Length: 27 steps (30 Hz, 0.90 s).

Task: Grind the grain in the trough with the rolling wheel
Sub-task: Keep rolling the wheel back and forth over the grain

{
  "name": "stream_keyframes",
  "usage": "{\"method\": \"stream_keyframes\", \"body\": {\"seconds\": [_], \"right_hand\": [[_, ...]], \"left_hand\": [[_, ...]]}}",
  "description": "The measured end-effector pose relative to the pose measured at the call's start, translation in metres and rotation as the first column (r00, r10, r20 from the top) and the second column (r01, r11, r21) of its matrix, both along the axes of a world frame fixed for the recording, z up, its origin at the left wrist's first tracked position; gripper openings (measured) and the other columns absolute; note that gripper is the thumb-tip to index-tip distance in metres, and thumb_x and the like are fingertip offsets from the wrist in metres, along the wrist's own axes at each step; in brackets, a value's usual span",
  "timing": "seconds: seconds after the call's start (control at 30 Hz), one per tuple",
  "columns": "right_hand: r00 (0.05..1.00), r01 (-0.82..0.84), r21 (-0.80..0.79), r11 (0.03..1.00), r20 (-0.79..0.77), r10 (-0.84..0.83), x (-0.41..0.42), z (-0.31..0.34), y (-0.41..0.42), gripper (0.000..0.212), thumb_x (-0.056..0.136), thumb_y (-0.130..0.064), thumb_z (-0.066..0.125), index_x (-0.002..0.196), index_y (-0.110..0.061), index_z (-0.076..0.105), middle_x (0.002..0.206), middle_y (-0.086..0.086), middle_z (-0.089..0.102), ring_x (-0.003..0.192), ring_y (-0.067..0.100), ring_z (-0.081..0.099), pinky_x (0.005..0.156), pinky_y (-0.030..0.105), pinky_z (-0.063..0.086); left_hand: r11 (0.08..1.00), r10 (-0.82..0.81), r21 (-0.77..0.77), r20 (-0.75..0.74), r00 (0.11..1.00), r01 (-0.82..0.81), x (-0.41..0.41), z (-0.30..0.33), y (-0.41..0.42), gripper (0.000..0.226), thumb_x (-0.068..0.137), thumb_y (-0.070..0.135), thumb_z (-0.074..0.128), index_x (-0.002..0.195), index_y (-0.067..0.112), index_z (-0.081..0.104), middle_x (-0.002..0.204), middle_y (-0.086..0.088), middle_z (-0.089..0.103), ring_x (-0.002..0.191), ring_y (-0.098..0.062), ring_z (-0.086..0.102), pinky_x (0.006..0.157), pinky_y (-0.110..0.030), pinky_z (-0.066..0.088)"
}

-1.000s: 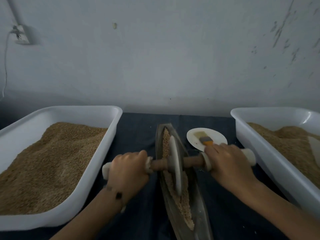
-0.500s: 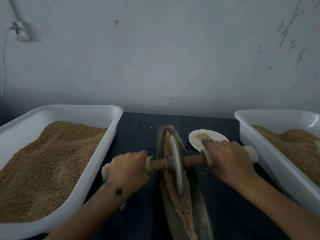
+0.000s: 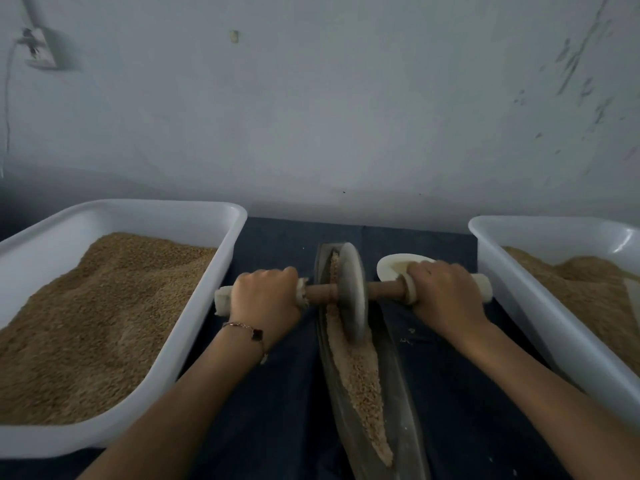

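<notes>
Here, from the head view: both forearms stretched forward, knuckles up. Left hand [image 3: 265,299] with fingers curled tight round the pale padded left end of the wooden axle [image 3: 320,292]; a thin bracelet [image 3: 247,331] on that wrist. Right hand [image 3: 446,296] wrapped the same way round the padded right end, just short of the right tub. Rolling wheel [image 3: 351,292] upright on the axle, seated in the far part of the trough [image 3: 398,393]. Trough long and narrow, running near to far on dark blue cloth [image 3: 277,410] between the tubs, carrying a strip of crushed grain [image 3: 360,379] mostly on the near side of the wheel. Left white tub [image 3: 194,337] heaped with brown grain. Right white tub [image 3: 540,306] likewise part-filled. Small white plate [image 3: 391,268] beyond the right hand, half hidden.
</notes>
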State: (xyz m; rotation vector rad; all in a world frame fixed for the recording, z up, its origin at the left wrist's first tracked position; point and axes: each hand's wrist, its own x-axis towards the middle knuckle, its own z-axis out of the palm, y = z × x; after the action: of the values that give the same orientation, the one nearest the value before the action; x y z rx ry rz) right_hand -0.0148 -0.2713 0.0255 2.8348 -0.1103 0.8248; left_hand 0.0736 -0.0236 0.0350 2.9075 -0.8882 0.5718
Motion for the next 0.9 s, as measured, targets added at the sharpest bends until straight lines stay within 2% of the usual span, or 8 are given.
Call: {"method": "stream_keyframes", "body": {"seconds": [0.1, 0.23, 0.37, 0.5, 0.63, 0.7, 0.8, 0.9], "right_hand": [[0.975, 0.084, 0.045, 0.996, -0.209, -0.072, -0.033, -0.004, 0.003, 0.026, 0.076, -0.028, 0.067, 0.101, -0.026, 0.059, 0.085, -0.007, 0.064, 0.076, 0.017, 0.06, 0.064, 0.031, 0.041], [0.989, 0.0, 0.122, 0.993, -0.149, 0.018, -0.085, 0.0, 0.01, 0.044, 0.041, -0.011, 0.089, 0.068, -0.026, 0.057, 0.058, -0.01, 0.054, 0.048, 0.011, 0.05, 0.044, 0.026, 0.039], [0.989, -0.067, 0.095, 0.993, -0.125, 0.079, -0.104, 0.008, 0.01, 0.045, 0.037, -0.008, 0.088, 0.066, -0.026, 0.059, 0.055, -0.011, 0.05, 0.045, 0.008, 0.046, 0.039, 0.026, 0.039], [0.989, -0.058, 0.084, 0.995, -0.134, 0.069, -0.089, 0.01, 0.013, 0.045, 0.035, -0.007, 0.087, 0.066, -0.024, 0.058, 0.057, -0.009, 0.053, 0.047, 0.012, 0.049, 0.041, 0.026, 0.037], [0.965, 0.069, -0.008, 0.998, -0.252, -0.069, -0.044, 0.004, 0.007, 0.033, 0.074, -0.029, 0.069, 0.102, -0.028, 0.053, 0.096, -0.008, 0.063, 0.084, 0.015, 0.059, 0.069, 0.029, 0.042], [0.967, 0.1, -0.005, 0.995, -0.237, -0.098, -0.022, 0.003, 0.004, 0.034, 0.08, -0.032, 0.061, 0.113, -0.026, 0.052, 0.104, -0.006, 0.063, 0.093, 0.018, 0.059, 0.078, 0.032, 0.043], [0.989, 0.081, -0.007, 0.997, -0.124, -0.081, 0.008, 0.008, 0.005, 0.019, 0.079, -0.026, 0.061, 0.096, -0.019, 0.055, 0.094, 0.0, 0.065, 0.084, 0.022, 0.059, 0.066, 0.032, 0.034], [0.997, 0.064, -0.07, 0.996, -0.045, -0.067, 0.03, 0.019, 0.003, 0.015, 0.075, -0.013, 0.063, 0.088, -0.015, 0.056, 0.085, 0.003, 0.063, 0.078, 0.026, 0.058, 0.063, 0.031, 0.025]], "left_hand": [[0.996, -0.063, 0.056, -0.01, 0.998, 0.063, -0.028, 0.008, 0.015, 0.018, 0.087, 0.036, 0.052, 0.081, 0.028, 0.037, 0.07, 0.011, 0.043, 0.067, -0.01, 0.045, 0.063, -0.025, 0.034], [0.991, -0.124, 0.057, 0.012, 0.992, 0.124, -0.066, 0.008, 0.038, 0.026, 0.076, 0.041, 0.062, 0.075, 0.032, 0.038, 0.068, 0.013, 0.05, 0.062, -0.006, 0.05, 0.051, -0.023, 0.025], [0.98, -0.196, 0.017, -0.026, 0.98, 0.197, -0.078, 0.013, 0.05, 0.043, 0.041, 0.038, 0.083, 0.055, 0.029, 0.044, 0.043, 0.011, 0.046, 0.035, -0.005, 0.044, 0.038, -0.015, 0.015], [0.995, -0.101, 0.019, -0.006, 0.995, 0.102, -0.069, -0.001, 0.045, 0.025, 0.08, 0.044, 0.056, 0.073, 0.031, 0.036, 0.068, 0.013, 0.052, 0.061, -0.005, 0.05, 0.047, -0.016, 0.016], [0.999, -0.053, 0.001, 0.043, 0.998, 0.053, -0.046, -0.006, 0.024, 0.021, 0.084, 0.04, 0.053, 0.077, 0.031, 0.036, 0.071, 0.013, 0.046, 0.065, -0.007, 0.043, 0.061, -0.023, 0.03], [0.999, -0.033, -0.029, 0.049, 0.998, 0.034, -0.029, -0.009, 0.007, 0.019, 0.086, 0.037, 0.052, 0.078, 0.03, 0.037, 0.074, 0.013, 0.047, 0.067, -0.007, 0.044, 0.065, -0.024, 0.033], [0.997, 0.038, -0.072, 0.035, 0.999, -0.036, 0.003, -0.009, -0.01, 0.017, 0.087, 0.034, 0.051, 0.078, 0.025, 0.039, 0.079, 0.009, 0.055, 0.069, -0.011, 0.047, 0.067, -0.026, 0.036], [0.992, 0.05, -0.111, -0.059, 0.997, -0.057, 0.029, -0.008, -0.017, 0.018, 0.09, 0.033, 0.048, 0.077, 0.023, 0.039, 0.074, 0.007, 0.049, 0.066, -0.013, 0.045, 0.065, -0.028, 0.034]]}}
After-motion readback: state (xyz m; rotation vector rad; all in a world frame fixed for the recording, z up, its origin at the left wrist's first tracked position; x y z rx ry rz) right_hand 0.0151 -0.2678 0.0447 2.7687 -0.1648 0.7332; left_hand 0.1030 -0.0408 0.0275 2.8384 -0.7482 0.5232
